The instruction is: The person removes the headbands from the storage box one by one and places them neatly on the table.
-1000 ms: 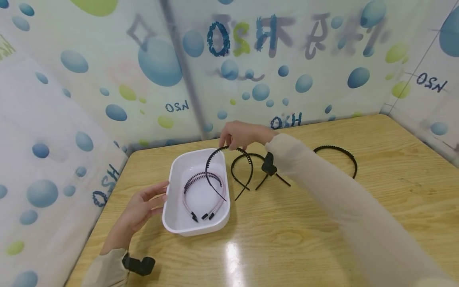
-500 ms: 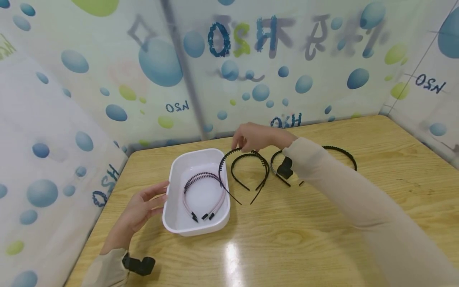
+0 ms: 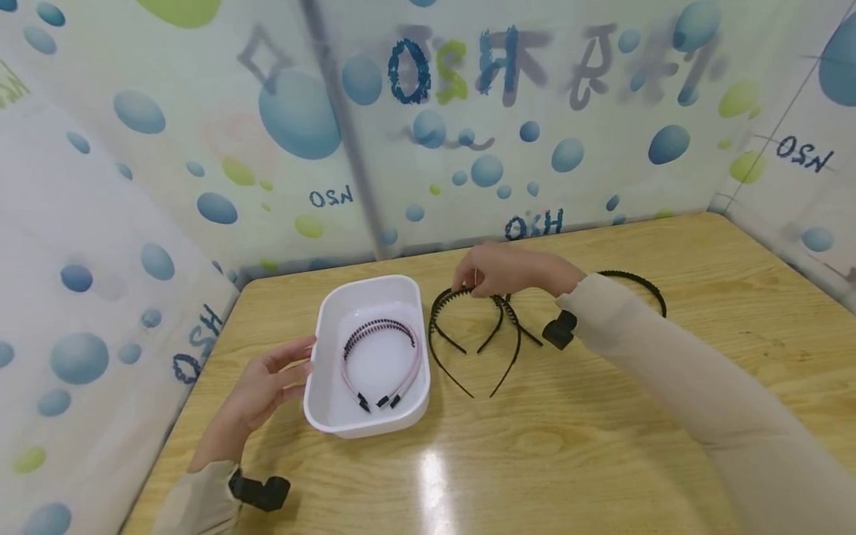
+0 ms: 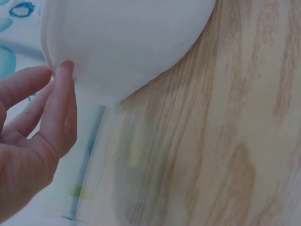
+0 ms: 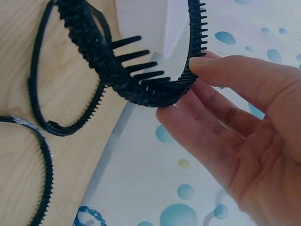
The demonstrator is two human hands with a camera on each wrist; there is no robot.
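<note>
On the back wall (image 3: 588,193), a large lettering (image 3: 451,70) is seen in the head view, to be read from left to right as O, 2, H, the 2 in green and the other two in blue. The same letters are repeated small in dark blue in a lower-left mark (image 3: 331,197) and a lower mark (image 3: 533,224). Similar marks are carried by the left wall (image 3: 194,230) and the right wall (image 3: 782,215). Beside the large lettering, broad grey strokes (image 3: 591,67) are shown too blurred to be read.
</note>
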